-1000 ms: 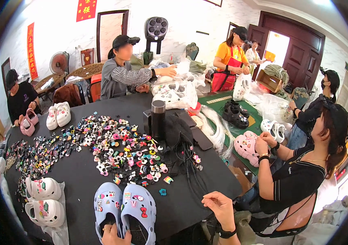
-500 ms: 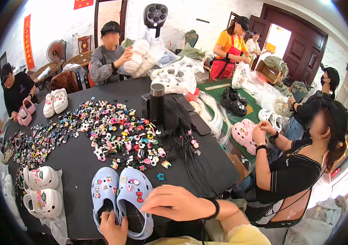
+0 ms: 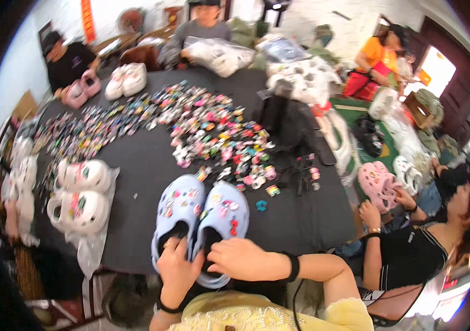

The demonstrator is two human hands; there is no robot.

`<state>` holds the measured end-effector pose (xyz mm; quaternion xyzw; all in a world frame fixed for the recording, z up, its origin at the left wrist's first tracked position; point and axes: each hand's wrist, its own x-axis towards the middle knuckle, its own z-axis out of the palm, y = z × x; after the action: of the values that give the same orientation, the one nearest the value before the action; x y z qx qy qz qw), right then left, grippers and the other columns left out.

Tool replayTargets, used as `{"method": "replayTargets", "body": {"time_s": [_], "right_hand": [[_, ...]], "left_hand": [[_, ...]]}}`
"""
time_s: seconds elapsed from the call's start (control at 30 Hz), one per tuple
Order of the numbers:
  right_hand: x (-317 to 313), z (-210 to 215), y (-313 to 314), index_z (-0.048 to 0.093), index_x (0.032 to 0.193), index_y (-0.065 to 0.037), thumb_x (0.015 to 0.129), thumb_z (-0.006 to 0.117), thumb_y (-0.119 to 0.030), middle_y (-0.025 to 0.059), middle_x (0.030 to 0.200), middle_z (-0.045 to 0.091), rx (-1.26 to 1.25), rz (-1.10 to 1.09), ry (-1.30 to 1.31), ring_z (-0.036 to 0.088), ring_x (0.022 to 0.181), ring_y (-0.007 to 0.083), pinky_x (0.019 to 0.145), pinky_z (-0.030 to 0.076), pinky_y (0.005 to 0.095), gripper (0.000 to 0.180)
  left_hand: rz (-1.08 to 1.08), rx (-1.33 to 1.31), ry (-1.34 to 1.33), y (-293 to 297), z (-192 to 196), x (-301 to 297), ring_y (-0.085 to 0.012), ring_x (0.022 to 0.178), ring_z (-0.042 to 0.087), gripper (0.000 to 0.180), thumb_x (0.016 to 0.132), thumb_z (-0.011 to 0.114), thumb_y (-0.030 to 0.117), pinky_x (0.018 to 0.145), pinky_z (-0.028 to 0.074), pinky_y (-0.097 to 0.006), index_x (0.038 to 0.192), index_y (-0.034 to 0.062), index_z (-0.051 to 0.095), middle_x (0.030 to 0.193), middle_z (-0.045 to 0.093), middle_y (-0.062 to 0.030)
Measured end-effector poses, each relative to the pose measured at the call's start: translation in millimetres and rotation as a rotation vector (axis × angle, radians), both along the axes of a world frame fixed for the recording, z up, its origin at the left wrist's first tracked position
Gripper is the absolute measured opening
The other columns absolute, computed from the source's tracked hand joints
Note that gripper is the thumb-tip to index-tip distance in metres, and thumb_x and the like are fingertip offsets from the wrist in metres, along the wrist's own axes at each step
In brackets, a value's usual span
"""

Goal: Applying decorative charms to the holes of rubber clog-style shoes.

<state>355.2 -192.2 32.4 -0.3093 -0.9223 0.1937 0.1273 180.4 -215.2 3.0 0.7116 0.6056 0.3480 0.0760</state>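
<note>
A pair of light blue clogs, the left clog (image 3: 175, 207) and the right clog (image 3: 222, 218), stands side by side at the table's near edge, toes away from me. Colourful charms dot their uppers, among them a red bow charm (image 3: 234, 227). My left hand (image 3: 178, 270) is closed on the left clog, fingers in its foot opening and thumb toward the inner edge. Curled over the right clog's opening is my right hand (image 3: 246, 259), its fingertips inside and gripping. The clogs' heels are partly covered by my hands.
Loose charms (image 3: 207, 124) lie heaped across the black table (image 3: 135, 231). White clogs (image 3: 83, 212) rest on plastic at left. Beyond the charms stands a blurred dark bottle (image 3: 282, 99) near black cables. At right, a person holds a pink clog (image 3: 377, 185); other people stand around.
My right hand has moved from above the right clog's side onto its opening. The view has tilted down and shifted, so the table appears higher and my yellow top shows more.
</note>
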Motion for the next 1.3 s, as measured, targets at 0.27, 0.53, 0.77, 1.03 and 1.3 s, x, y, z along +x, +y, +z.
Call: {"method": "replayTargets", "body": {"time_s": [0.27, 0.53, 0.77, 1.03, 1.3], "right_hand": [[-9.3, 7.5, -0.2, 0.060, 0.083, -0.009, 0.079, 0.060, -0.032, 0.0040, 0.074, 0.054, 0.106, -0.039, -0.044, 0.057, 0.069, 0.0211, 0.059, 0.043, 0.0323, 0.024], [-18.7, 7.4, -5.7, 0.046, 0.104, 0.002, 0.083, 0.058, -0.029, 0.0170, 0.088, 0.059, -0.253, -0.355, -0.113, 0.059, 0.064, 0.0341, 0.056, 0.048, 0.0405, 0.039], [-18.9, -4.1, 9.7, 0.030, 0.109, -0.001, 0.091, 0.046, -0.017, 0.0125, 0.103, 0.049, -1.313, -0.468, 0.595, 0.061, 0.072, 0.0195, 0.063, 0.051, 0.0320, 0.029], [-43.5, 3.5, 33.9, 0.051, 0.079, 0.000, 0.085, 0.059, -0.028, 0.0085, 0.071, 0.058, -1.459, -0.617, 0.444, 0.059, 0.065, 0.0164, 0.061, 0.047, 0.0254, 0.030], [-51.3, 2.2, 32.4, 0.053, 0.072, 0.001, 0.081, 0.064, -0.029, 0.0075, 0.063, 0.054, -1.350, -0.801, 0.475, 0.055, 0.053, 0.0158, 0.047, 0.044, 0.0268, 0.033]], "left_hand": [[0.011, 0.042, -0.008, -1.3, -5.2, 0.9, -0.0264, 0.071, 0.058, 0.033, 0.064, 0.069, 0.017, 0.057, 0.047, -0.034, 0.091, -0.0015, 0.061, 0.081, 0.055, -0.0100], [0.071, 0.001, 0.238, -23.4, -5.2, 17.0, -0.0204, 0.064, 0.055, 0.044, 0.071, 0.062, 0.018, 0.050, 0.044, -0.029, 0.109, -0.0017, 0.053, 0.076, 0.052, -0.0081], [0.074, 0.088, 0.044, -30.5, 7.9, 15.4, -0.0198, 0.056, 0.055, 0.037, 0.072, 0.064, 0.017, 0.048, 0.044, -0.028, 0.104, 0.0014, 0.054, 0.065, 0.056, -0.0070], [0.034, 0.130, -0.130, -39.6, 8.1, 11.1, -0.0198, 0.057, 0.054, 0.028, 0.073, 0.066, 0.019, 0.048, 0.044, -0.029, 0.089, 0.0025, 0.051, 0.061, 0.052, -0.0066], [-0.043, 0.189, -0.036, -40.2, 0.5, 15.5, -0.0219, 0.066, 0.059, 0.027, 0.073, 0.069, 0.023, 0.056, 0.049, -0.029, 0.090, 0.0068, 0.056, 0.091, 0.062, -0.0171]]}}
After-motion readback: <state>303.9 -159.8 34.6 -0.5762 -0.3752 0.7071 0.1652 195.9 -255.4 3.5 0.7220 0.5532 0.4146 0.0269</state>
